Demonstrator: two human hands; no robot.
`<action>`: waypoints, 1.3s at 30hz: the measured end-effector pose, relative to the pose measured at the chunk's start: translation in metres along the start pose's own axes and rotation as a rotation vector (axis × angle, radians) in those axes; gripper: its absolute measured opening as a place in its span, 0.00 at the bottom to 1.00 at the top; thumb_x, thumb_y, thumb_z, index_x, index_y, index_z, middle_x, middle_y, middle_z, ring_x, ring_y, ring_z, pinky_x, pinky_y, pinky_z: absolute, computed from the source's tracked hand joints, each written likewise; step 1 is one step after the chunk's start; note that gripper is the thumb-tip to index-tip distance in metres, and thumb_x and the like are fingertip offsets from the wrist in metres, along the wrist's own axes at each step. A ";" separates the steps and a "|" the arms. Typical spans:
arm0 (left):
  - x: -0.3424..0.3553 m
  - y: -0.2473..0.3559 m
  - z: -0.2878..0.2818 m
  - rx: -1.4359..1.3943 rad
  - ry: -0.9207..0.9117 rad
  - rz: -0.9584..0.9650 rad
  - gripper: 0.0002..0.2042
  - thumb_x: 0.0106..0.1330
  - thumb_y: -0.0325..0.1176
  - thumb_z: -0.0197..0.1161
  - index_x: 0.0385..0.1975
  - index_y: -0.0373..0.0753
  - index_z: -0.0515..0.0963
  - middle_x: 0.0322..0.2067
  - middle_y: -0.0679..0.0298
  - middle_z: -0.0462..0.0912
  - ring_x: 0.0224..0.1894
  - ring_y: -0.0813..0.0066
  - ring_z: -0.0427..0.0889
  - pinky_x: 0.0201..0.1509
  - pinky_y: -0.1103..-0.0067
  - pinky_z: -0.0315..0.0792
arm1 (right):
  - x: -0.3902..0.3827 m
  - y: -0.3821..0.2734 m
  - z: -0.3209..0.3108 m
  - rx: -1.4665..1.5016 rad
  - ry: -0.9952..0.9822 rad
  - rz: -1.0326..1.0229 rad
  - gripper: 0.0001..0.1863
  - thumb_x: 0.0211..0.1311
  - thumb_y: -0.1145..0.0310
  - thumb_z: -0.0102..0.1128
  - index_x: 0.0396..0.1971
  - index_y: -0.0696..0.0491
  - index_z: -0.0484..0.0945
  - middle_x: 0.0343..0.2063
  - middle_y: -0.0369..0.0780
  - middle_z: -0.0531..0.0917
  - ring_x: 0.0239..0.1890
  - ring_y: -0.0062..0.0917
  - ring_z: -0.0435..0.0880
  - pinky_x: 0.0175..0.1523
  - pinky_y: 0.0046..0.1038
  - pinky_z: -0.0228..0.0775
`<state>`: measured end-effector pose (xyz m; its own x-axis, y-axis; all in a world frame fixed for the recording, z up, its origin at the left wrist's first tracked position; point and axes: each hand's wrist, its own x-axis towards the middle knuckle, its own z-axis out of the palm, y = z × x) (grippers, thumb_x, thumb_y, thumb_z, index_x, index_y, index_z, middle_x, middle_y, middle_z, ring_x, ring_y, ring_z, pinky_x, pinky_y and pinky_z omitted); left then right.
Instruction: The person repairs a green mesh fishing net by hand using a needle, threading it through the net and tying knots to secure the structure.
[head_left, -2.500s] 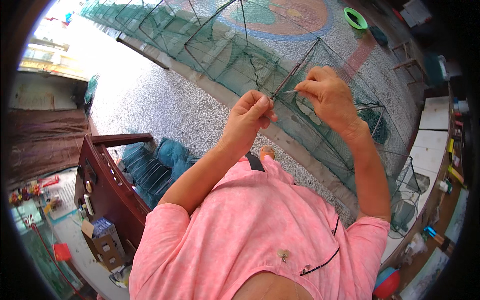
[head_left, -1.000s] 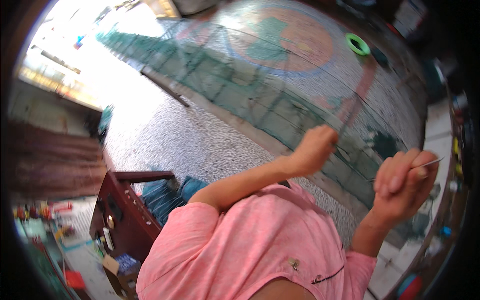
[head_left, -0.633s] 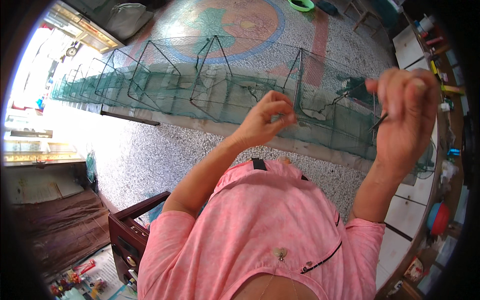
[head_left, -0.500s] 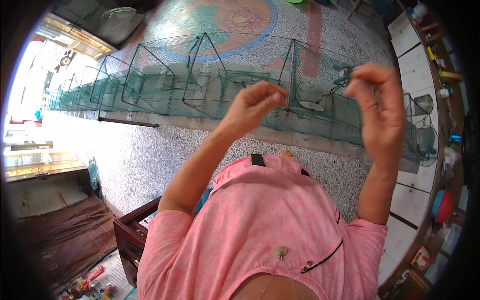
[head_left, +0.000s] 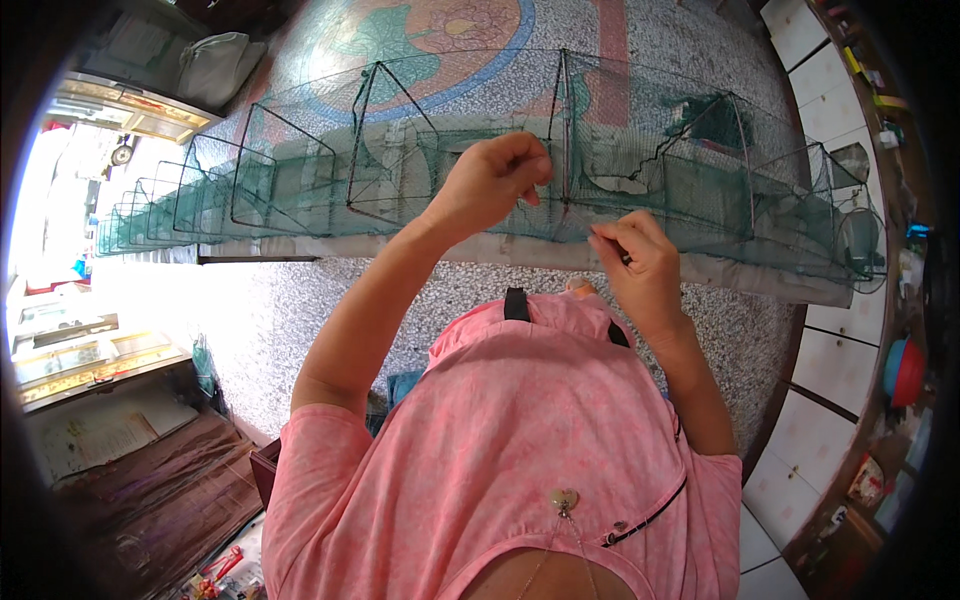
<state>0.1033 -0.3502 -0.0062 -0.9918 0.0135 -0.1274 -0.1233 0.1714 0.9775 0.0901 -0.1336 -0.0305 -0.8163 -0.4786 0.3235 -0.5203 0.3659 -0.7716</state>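
A long green mesh cage (head_left: pixel 650 135) with dark rod frames stretches across the view, resting on a grey strip. My left hand (head_left: pixel 510 170) is raised before it, fingers curled and pinched near a dark upright rod (head_left: pixel 565 120); what they hold, if anything, is too small to make out. Lower to the right, my right hand (head_left: pixel 635 260) pinches something thin and pale at its fingertips, perhaps a needle or line, near the foot of that rod. My pink shirt fills the lower middle.
Speckled floor (head_left: pixel 280 320) with a painted round design (head_left: pixel 420 40) lies around the cage. A brown covered surface (head_left: pixel 140 500) is at lower left, a grey bag (head_left: pixel 215 70) at upper left, white cupboards (head_left: pixel 820 380) and a red-blue bowl (head_left: pixel 905 370) at right.
My right hand has moved down and leftward from high on the right; my left hand has risen slightly. The view has swung, so the cage now lies more level across the picture.
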 end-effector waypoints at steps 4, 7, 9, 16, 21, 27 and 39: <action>0.002 -0.012 0.001 0.045 0.021 0.008 0.04 0.63 0.28 0.55 0.29 0.34 0.75 0.26 0.69 0.75 0.26 0.84 0.73 0.30 0.86 0.68 | -0.001 0.000 0.018 0.058 0.104 0.001 0.06 0.48 0.80 0.62 0.28 0.57 0.76 0.23 0.39 0.74 0.21 0.27 0.76 0.26 0.25 0.67; 0.003 -0.012 0.003 0.108 0.039 -0.006 0.04 0.62 0.27 0.56 0.29 0.33 0.76 0.24 0.69 0.75 0.25 0.84 0.74 0.29 0.85 0.70 | 0.000 0.002 0.027 0.118 0.156 0.014 0.07 0.48 0.81 0.62 0.27 0.56 0.74 0.23 0.38 0.74 0.21 0.26 0.75 0.26 0.25 0.67; 0.004 -0.015 0.004 0.125 0.043 -0.005 0.04 0.61 0.26 0.57 0.30 0.32 0.76 0.23 0.68 0.76 0.24 0.83 0.74 0.29 0.84 0.70 | 0.002 0.002 0.030 0.112 0.171 -0.012 0.07 0.49 0.81 0.62 0.27 0.56 0.73 0.23 0.38 0.74 0.22 0.25 0.75 0.27 0.24 0.67; 0.000 -0.006 0.007 0.163 0.055 -0.016 0.04 0.60 0.25 0.57 0.30 0.32 0.74 0.23 0.67 0.75 0.23 0.82 0.75 0.28 0.83 0.70 | 0.012 0.004 0.034 0.141 0.130 -0.052 0.07 0.50 0.80 0.61 0.28 0.55 0.74 0.23 0.39 0.74 0.23 0.27 0.76 0.27 0.25 0.67; -0.002 -0.009 0.009 0.157 0.082 -0.009 0.03 0.61 0.24 0.55 0.31 0.32 0.71 0.24 0.66 0.74 0.23 0.82 0.75 0.28 0.83 0.69 | 0.017 -0.015 0.024 -0.176 0.113 -0.126 0.08 0.47 0.74 0.63 0.30 0.52 0.76 0.24 0.38 0.75 0.26 0.32 0.76 0.29 0.29 0.69; -0.010 -0.017 0.015 0.049 0.303 0.180 0.01 0.64 0.24 0.52 0.33 0.34 0.69 0.25 0.67 0.73 0.24 0.83 0.71 0.27 0.84 0.67 | 0.049 -0.024 0.032 -0.311 0.099 -0.231 0.05 0.46 0.70 0.62 0.25 0.51 0.77 0.24 0.36 0.75 0.33 0.33 0.76 0.35 0.31 0.69; -0.015 -0.022 0.015 -0.654 0.322 -0.005 0.02 0.65 0.27 0.53 0.33 0.36 0.71 0.27 0.68 0.75 0.27 0.84 0.72 0.29 0.87 0.65 | 0.082 -0.039 0.044 -0.016 0.129 -0.393 0.06 0.52 0.68 0.59 0.24 0.52 0.72 0.21 0.38 0.76 0.29 0.34 0.76 0.32 0.33 0.68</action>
<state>0.1211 -0.3397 -0.0285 -0.9398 -0.2936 -0.1748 -0.0237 -0.4545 0.8904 0.0547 -0.2221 0.0018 -0.5790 -0.4805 0.6587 -0.8017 0.1884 -0.5673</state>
